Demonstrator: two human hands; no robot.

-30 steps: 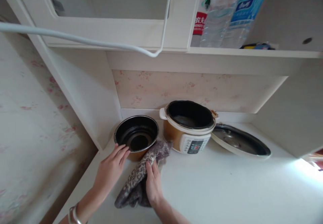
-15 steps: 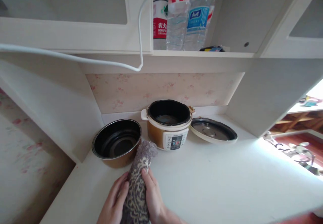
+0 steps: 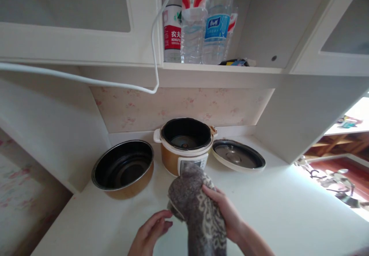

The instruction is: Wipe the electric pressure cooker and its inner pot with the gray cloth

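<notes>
My right hand [image 3: 226, 213] grips a grey-brown patterned cloth [image 3: 196, 206], thumb on top of its pale scroll pattern. The cloth is folded and hangs over the counter in front of a rice cooker. Just left of the cloth's lower fold, my left hand [image 3: 152, 229] has its fingers partly curled and apart, the fingertips close to the cloth edge; no hold on it shows. The rice cooker [image 3: 170, 158], gold and white, stands lidless, its dark inside showing. A dark-lined inner pot [image 3: 123, 165] sits to its left. To its right lies the round lid [image 3: 239, 156], inner side up.
Overhead, a cabinet shelf [image 3: 225, 68] bears several plastic bottles [image 3: 193, 35]. A white cable [image 3: 115, 83] hangs across the upper left, in front of the cabinet. Side panels [image 3: 314, 113] flank the white counter [image 3: 259, 210].
The cloth has moved right and turned, now in my right hand and covering part of the cooker's control panel. My left hand has come off the cloth. The view has shifted slightly.
</notes>
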